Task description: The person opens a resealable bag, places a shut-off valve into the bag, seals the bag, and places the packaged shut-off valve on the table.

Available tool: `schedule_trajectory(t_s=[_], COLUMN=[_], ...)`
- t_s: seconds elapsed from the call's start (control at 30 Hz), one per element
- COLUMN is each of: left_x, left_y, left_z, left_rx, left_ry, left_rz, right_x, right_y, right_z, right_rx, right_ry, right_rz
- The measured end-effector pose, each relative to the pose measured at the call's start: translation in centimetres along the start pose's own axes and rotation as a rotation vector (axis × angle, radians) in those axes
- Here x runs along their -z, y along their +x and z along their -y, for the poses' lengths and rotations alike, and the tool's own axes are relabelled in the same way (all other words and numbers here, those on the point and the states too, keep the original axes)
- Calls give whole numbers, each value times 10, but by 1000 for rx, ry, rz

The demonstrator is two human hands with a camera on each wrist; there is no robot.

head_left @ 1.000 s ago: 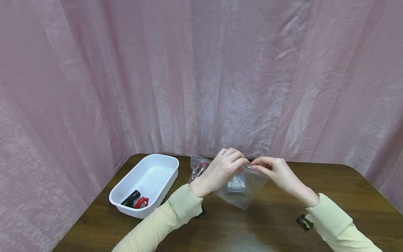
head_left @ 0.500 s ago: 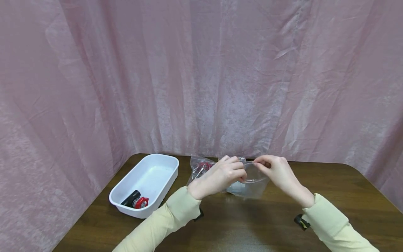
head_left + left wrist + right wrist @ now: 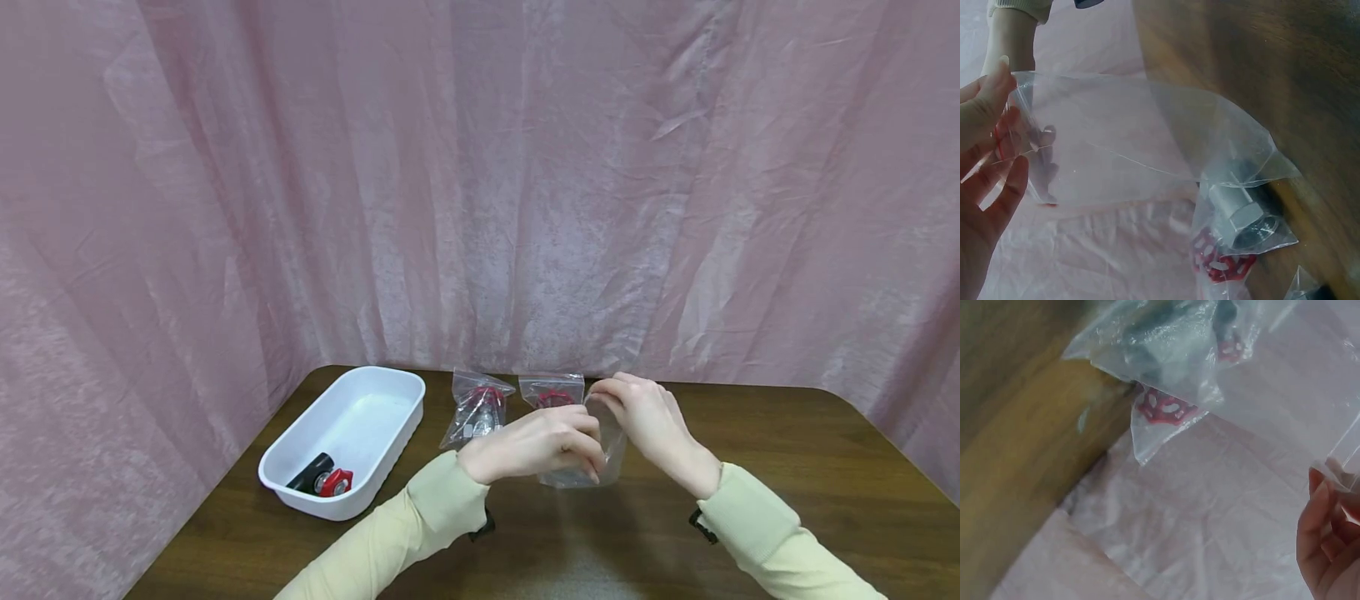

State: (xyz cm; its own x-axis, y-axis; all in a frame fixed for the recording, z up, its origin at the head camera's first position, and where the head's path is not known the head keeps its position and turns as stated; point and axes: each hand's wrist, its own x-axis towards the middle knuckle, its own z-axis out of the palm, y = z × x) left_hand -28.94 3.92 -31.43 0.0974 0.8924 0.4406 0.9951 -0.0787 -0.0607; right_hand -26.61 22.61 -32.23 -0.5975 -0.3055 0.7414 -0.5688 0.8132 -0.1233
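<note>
Pink curtain (image 3: 480, 183) hangs behind the wooden surface (image 3: 735, 442). Right of centre in the frame, left hand (image 3: 551, 437) and right hand (image 3: 647, 418) hold a clear bag (image 3: 613, 446), fingers curled at its mouth; a white tray (image 3: 367, 433) sits lower left.

Shows white on the tray (image 3: 375, 408), black and red on the valve (image 3: 322, 480) inside it, colourless on the bag (image 3: 1135, 137) to its right, brown grain on the table (image 3: 795, 467) beneath, mottled pink on the curtain (image 3: 480, 183) behind.
</note>
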Motion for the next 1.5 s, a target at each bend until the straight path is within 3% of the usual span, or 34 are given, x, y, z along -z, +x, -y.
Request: schedule_trajectory(t_s=[0.2, 0.4, 0.6, 0.8, 0.93, 1.07, 1.37, 1.5], left_x=[0, 2, 4, 6, 7, 5, 4, 6], left_y=[-7, -11, -10, -11, -12, -12, -16, -17], left_z=[6, 13, 16, 19, 19, 18, 18, 15], left_rx=[49, 105, 162, 171, 178, 170, 169, 231], left_ry=[-53, -76, -154, -152, -152, -178, -164, -124], left_rz=[-71, -144, -172, -176, -161, -162, -190, -146], right_x=[8, 16, 23, 27, 26, 25, 26, 25], right_y=[-1, -2, -2, -4, -6, -5, -3, -4], right_z=[-2, -7, -11, -17, -21, -23, -23, -24], right_rx=[-42, -35, 78, 200, 291, 352, 343, 341], right_ry=[173, 248, 333, 469, 415, 373, 396, 424], right_rz=[75, 45, 34, 159, 215, 220, 176, 198])
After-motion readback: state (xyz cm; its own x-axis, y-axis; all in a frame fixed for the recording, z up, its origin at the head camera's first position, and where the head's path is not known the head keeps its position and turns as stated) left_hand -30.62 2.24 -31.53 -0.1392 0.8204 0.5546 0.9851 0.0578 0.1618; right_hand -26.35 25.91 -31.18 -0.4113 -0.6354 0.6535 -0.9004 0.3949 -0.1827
